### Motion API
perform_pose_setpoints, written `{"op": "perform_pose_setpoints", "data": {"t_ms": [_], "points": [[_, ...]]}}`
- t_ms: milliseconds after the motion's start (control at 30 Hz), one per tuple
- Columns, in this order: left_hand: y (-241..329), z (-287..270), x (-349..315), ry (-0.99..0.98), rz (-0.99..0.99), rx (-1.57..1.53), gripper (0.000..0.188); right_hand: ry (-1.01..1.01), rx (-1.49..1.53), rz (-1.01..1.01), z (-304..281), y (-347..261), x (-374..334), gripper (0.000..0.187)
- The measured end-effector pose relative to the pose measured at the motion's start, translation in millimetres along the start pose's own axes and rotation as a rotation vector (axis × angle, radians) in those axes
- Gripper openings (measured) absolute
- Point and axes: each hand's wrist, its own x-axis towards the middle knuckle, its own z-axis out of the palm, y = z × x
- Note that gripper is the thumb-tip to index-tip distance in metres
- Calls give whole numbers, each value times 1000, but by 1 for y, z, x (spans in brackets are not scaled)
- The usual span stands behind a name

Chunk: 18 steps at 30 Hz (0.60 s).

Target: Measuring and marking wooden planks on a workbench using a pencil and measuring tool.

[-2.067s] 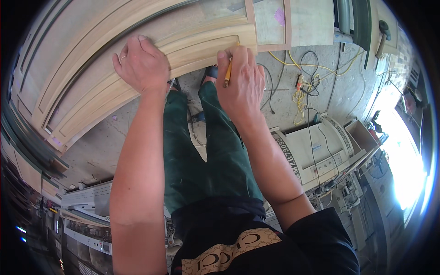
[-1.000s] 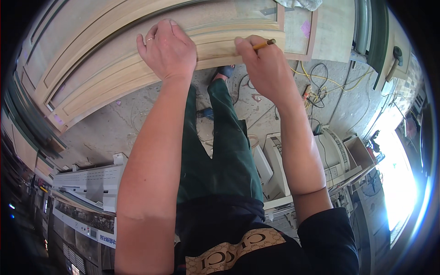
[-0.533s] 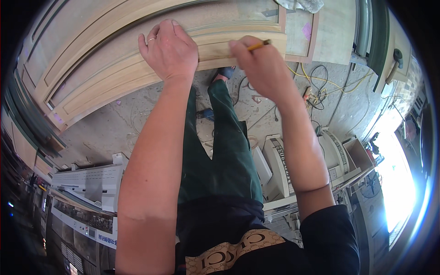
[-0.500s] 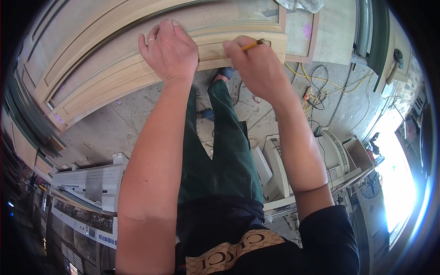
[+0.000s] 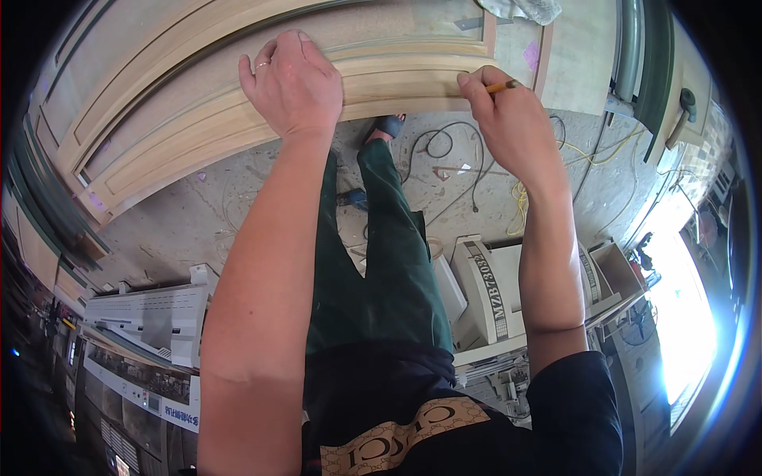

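Note:
My left hand (image 5: pixel 292 83) rests on a long pale wooden door frame (image 5: pixel 405 83) with moulded edges. Its fingers are bent and closed, a ring on one of them; whatever lies under the fingertips is hidden. Farther right, my right hand (image 5: pixel 508 111) is closed round a slim yellow pencil (image 5: pixel 502 86), whose dark end sticks out above the knuckles. Thumb and forefinger meet over the right part of the frame's near rail.
Cables (image 5: pixel 476 170) lie on the concrete floor (image 5: pixel 262 174) around my feet. Behind me stand a light-coloured machine (image 5: pixel 482 293) and a white machine (image 5: pixel 151 313). A hammer-like tool (image 5: pixel 687 107) lies on a board at the far right, and a grey cloth (image 5: pixel 528 8) lies on the panels.
My right hand has slid to the right along the frame's near rail, keeping the pencil. My left hand stays in nearly the same place.

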Motion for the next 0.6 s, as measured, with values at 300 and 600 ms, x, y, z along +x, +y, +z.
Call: {"op": "perform_pose_setpoints", "data": {"t_ms": [300,600], "points": [[1,2,0,9,6,-2,14,147,-199,-228,21,-16,-3,27],[-3,1,0,45,16,14,12,153,-123,-355,23,-11,-14,16]]}}
